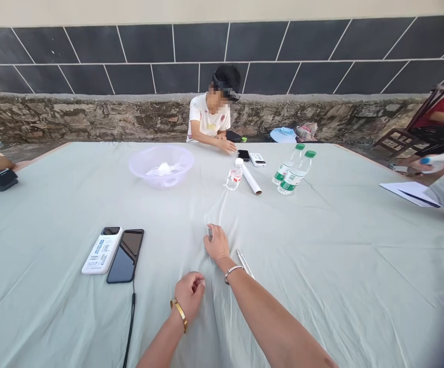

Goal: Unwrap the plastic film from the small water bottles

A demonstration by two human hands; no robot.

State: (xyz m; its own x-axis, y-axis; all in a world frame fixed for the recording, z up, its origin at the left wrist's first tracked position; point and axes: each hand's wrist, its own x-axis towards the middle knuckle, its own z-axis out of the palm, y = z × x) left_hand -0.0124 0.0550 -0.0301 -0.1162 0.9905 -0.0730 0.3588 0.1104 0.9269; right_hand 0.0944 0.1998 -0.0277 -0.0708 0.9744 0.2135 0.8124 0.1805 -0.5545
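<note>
My left hand (190,295), with a gold bracelet (179,314) at the wrist, rests on the covered table near its front. Its fingers are curled in, and nothing shows between them. Farther forward, my right hand (218,243) lies on the cloth with thumb and fingers bent around something small and greyish that I cannot make out. A silver bracelet (232,274) circles that wrist. Just right of it lies a silver pen (245,262), partly hidden by my forearm. To the left are a white power bank (102,251) and a dark phone (126,256) with a black strap.
A pale purple basin (137,166) holds white powder. Beyond my right hand stand a small bottle (234,176), a white roll (251,179) and two green-capped bottles (294,176). A person (209,120) sits opposite; other people are at both sides. Paper (409,193) lies right.
</note>
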